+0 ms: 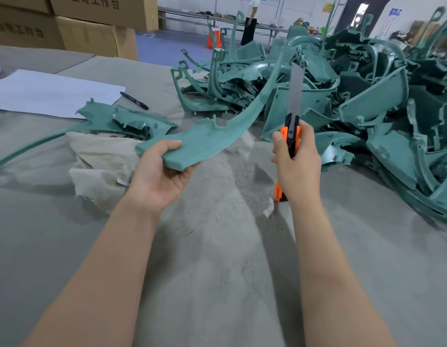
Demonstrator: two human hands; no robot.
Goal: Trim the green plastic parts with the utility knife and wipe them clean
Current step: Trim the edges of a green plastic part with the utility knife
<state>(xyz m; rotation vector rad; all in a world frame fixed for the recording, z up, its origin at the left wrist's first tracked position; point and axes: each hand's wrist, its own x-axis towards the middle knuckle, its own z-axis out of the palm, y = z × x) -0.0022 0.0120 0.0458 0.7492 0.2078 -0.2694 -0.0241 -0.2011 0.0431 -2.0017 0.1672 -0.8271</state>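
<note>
My left hand [159,171] grips the near end of a long curved green plastic part [217,131], held above the table and arcing up toward the far pile. An orange and black utility knife [291,136] is gripped upright by my right hand [296,166], its long blade extended and pointing up, a little to the right of the part and apart from it. A beige cloth [102,159] lies crumpled on the table left of my left hand. Another green part [112,118] lies on the table behind the cloth.
A large pile of green plastic parts [355,96] fills the right and far side of the grey table [217,259]. A white sheet [47,92] and a black pen [133,100] lie at far left. Cardboard boxes [92,26] stand behind. A person [251,21] stands in the background.
</note>
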